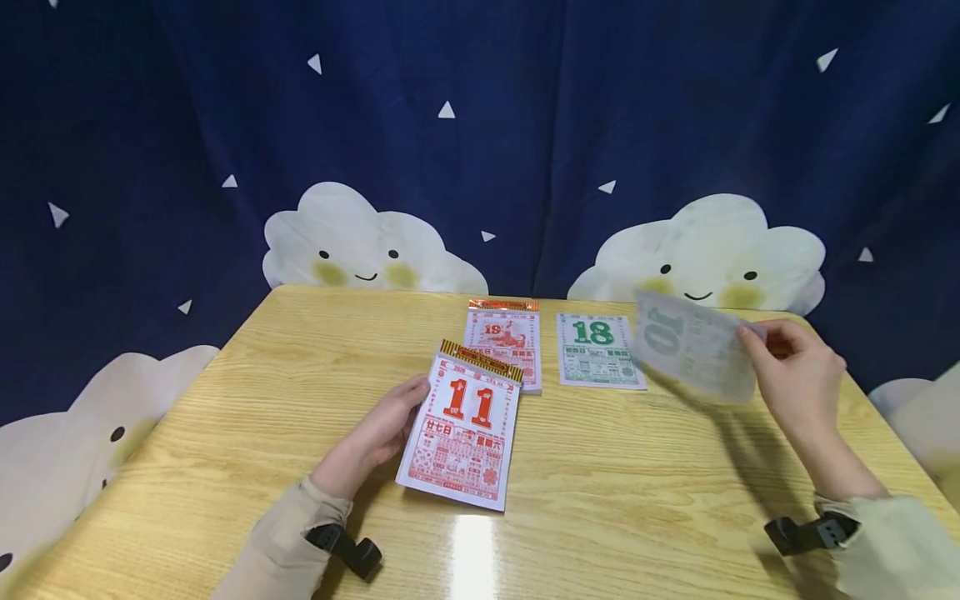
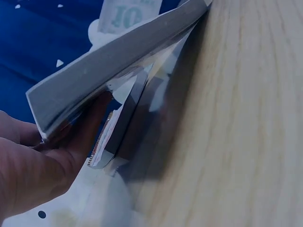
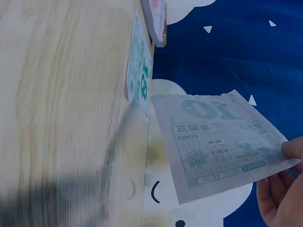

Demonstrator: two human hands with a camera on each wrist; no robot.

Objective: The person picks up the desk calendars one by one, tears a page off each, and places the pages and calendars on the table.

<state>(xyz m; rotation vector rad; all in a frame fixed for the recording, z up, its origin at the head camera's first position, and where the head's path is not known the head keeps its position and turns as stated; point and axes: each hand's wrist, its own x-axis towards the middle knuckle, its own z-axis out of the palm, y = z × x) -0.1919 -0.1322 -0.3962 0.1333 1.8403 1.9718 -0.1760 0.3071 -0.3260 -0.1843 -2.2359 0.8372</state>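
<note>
In the head view my left hand grips a tear-off calendar pad by its left edge, tilted above the table, with a red 11 on its top page. The left wrist view shows the pad's thick side and underside, the left hand bent around its edge. My right hand pinches a loose calendar page at one corner, held up in the air. Its green 10 shows through mirrored. The right wrist view gives that page's ragged torn edge, with the fingers of the right hand at the opposite side.
A second calendar pad showing a red 19 lies at the back of the wooden table, partly hidden by the held pad. Right of it lies a loose page with a green 18. A dark blue curtain hangs behind.
</note>
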